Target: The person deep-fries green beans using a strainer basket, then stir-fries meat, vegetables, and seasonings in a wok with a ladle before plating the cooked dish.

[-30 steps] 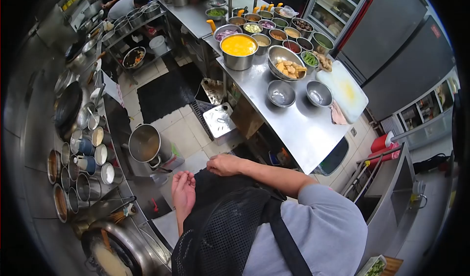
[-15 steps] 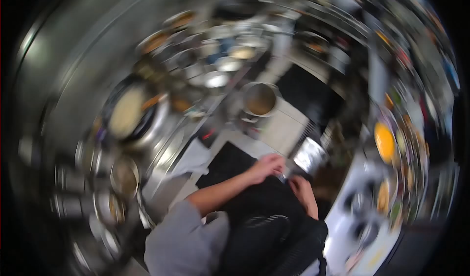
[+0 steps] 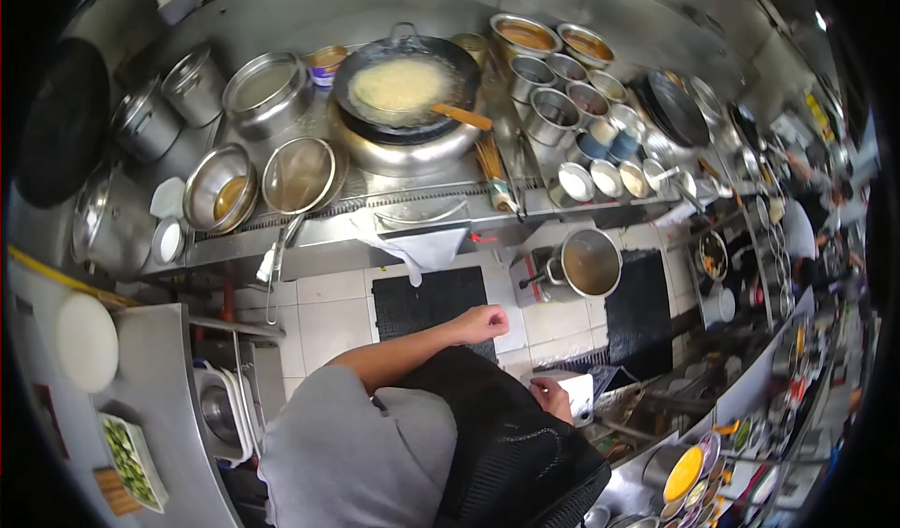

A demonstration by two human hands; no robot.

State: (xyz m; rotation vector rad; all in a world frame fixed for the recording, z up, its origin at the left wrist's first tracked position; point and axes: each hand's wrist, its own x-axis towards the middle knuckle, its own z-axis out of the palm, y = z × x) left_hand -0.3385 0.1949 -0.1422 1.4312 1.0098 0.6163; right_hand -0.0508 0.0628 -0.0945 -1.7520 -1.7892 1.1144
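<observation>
My left hand (image 3: 483,324) is curled into a loose fist in front of the black apron, above the tiled floor, and nothing shows in it. My right hand (image 3: 551,399) hangs lower at my right side with fingers loosely bent and a little apart, holding nothing that I can see. It is nearest a white panel (image 3: 580,399) low beside it. Ahead of the left hand stands a steel pot (image 3: 592,264) of brownish liquid. Farther forward, a black wok (image 3: 459,64) holds pale bubbling food, with a wooden-handled tool (image 3: 461,116) resting on its edge.
A round strainer (image 3: 300,177) and steel bowl (image 3: 221,191) sit left of the wok. A white cloth (image 3: 427,250) hangs from the range edge. Steel containers (image 3: 553,116) stand right. Black mats (image 3: 429,305) cover floor parts. A counter with a yellow-filled container (image 3: 684,474) lies right.
The view has swung left, so the wok range now lies straight ahead, and the picture is sharper. My hands have moved farther apart, the right one lower.
</observation>
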